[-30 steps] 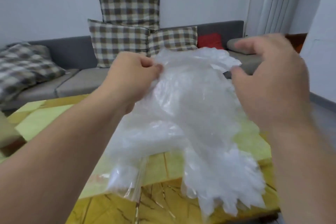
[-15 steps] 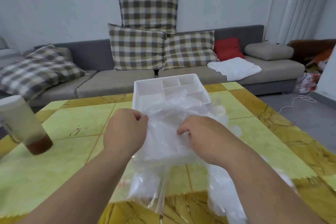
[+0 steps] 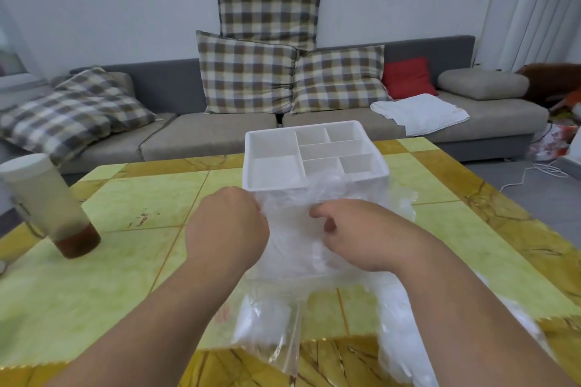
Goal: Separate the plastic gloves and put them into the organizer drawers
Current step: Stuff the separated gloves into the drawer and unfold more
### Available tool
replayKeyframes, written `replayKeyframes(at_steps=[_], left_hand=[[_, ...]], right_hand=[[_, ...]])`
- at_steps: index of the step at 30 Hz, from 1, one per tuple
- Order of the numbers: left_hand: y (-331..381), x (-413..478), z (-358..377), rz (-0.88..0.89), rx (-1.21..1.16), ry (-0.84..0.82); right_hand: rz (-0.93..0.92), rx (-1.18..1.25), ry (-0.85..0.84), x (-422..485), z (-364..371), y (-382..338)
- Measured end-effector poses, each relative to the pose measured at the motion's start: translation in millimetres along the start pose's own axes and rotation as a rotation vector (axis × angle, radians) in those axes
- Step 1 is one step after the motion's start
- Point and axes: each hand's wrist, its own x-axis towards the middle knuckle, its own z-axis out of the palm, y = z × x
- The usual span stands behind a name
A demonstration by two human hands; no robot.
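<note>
- Table (image 3: 132,217): a yellow-green tiled top that carries everything listed below.
- Organizer (image 3: 273,146): a white tray of open compartments at 12 o'clock from the hands, its near wall touching the film. Every compartment we can see is bare, so we judge the sorting barely begun.
- Plastic gloves (image 3: 292,248): a crumpled, translucent wad held between the two hands, just above the table and against the organizer's near wall. We judge it almost weightless, limp and slippery, with layers that cling to one another. It will not shatter, but such thin film may stretch or tear under a sharp tug.
- White heap (image 3: 405,327): more film at 5 o'clock from the wad, beneath the right forearm. It is probably further gloves, though we cannot tell.
- Clear bag (image 3: 276,336): lies on the table at 6 o'clock from the wad.
- Tumbler (image 3: 47,204): stands at 9 o'clock, well apart from the work.
- Left hand (image 3: 226,226): at 9 o'clock of the wad, fingers curled, pinching its left edge.
- Right hand (image 3: 355,236): at 3 o'clock of the wad, fingers curled into the film, pinching a fold.
- Where to take hold: we suggest pinching a single layer at a free edge with the fingertips while the other hand anchors the rest, then peeling slowly sideways.
</note>
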Motion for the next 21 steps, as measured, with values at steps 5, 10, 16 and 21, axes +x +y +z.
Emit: replayKeyframes(at_steps=[5, 10, 16, 21], left_hand=[[6, -7, -24, 0.037, -0.170, 0.073], [37, -24, -14, 0.595, -0.050, 0.079], [32, -4, 18, 0.657, 0.298, -0.182], [30, -2, 15, 0.616, 0.344, -0.276]], right_hand=[[-0.003, -0.011, 0.031, 5, 2, 5], [-0.011, -0.042, 0.001, 5, 4, 4], [-0.020, -0.097, -0.036, -12, -9, 1], [0.078, -0.160, 0.172, -23, -22, 0]])
